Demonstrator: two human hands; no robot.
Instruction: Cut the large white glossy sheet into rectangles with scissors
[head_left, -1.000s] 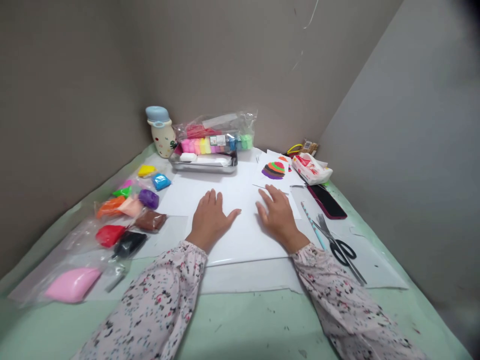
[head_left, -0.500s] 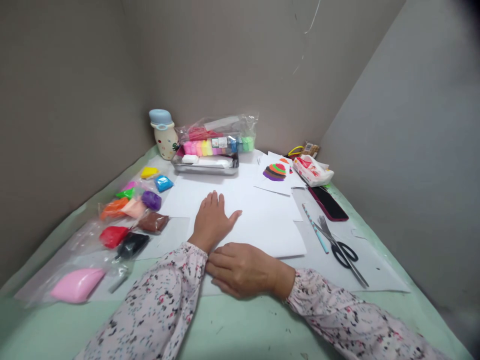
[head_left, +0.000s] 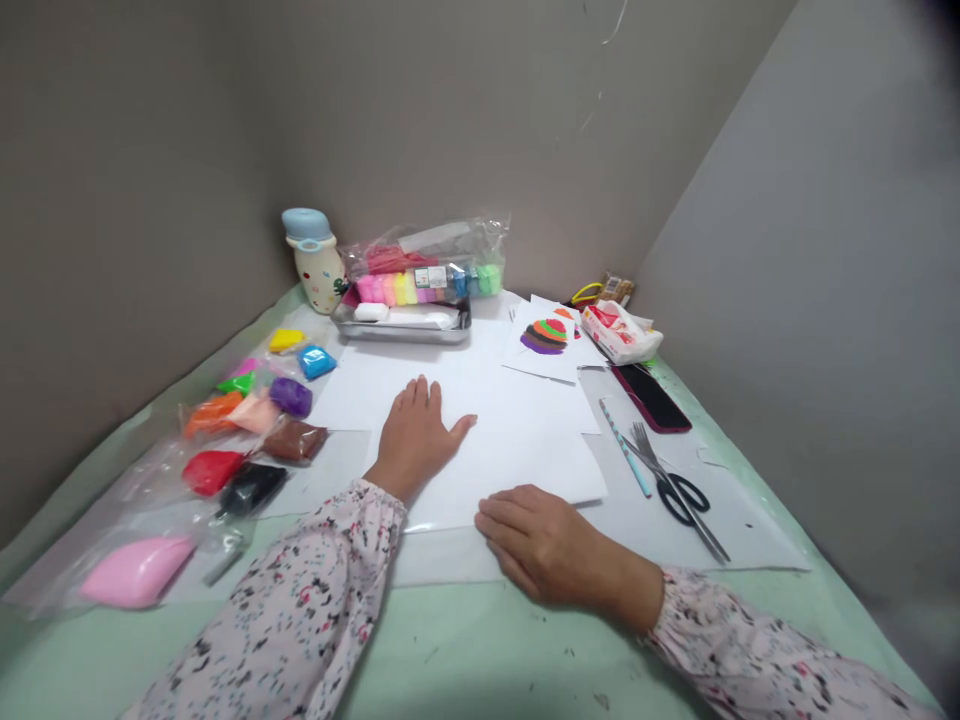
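A white sheet of paper (head_left: 450,470) lies in front of me. My left hand (head_left: 417,440) rests flat on it, fingers stretched forward and thumb out to the right. At the sheet's near edge, toward its right corner, is my right hand (head_left: 536,540), laid sideways palm down with the fingers side by side. Its thumb is hidden beneath it, and nothing shows in its grasp. Behind the left hand, more white paper (head_left: 480,355) spreads toward the tray.
Bagged modelling clay, such as a black pack (head_left: 253,488) and a pink pack (head_left: 137,572), covers the left side. A metal tray (head_left: 405,333) and a bottle (head_left: 319,265) stand behind. Rightward are scissors (head_left: 682,497), a pencil (head_left: 625,448), a phone (head_left: 651,398) and tissues (head_left: 621,333).
My right hand has slid right along the sheet's near edge, away from my left wrist. The left hand stays flat on the paper. The view has shifted slightly.
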